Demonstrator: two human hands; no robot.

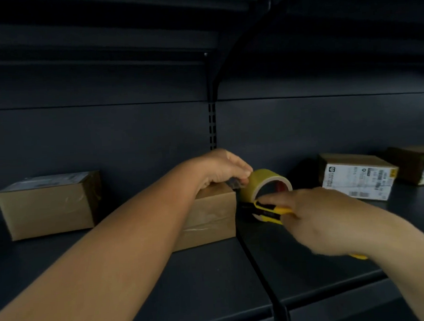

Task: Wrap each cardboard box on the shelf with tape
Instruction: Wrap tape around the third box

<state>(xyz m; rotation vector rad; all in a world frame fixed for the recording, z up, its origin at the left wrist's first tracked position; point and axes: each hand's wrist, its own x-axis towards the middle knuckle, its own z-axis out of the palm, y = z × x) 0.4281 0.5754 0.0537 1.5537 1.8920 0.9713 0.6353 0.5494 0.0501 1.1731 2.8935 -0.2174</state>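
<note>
Head view: tape roll (262,185) between left hand (221,168) and right hand (318,218).

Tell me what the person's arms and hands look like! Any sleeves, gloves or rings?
Both arms are bare as far as the picture shows, with no sleeves in view. The left hand and the right hand wear no gloves. I can't see any watch, bracelet or ring, though the right hand is blurry, so a small ring could be missed.
</note>
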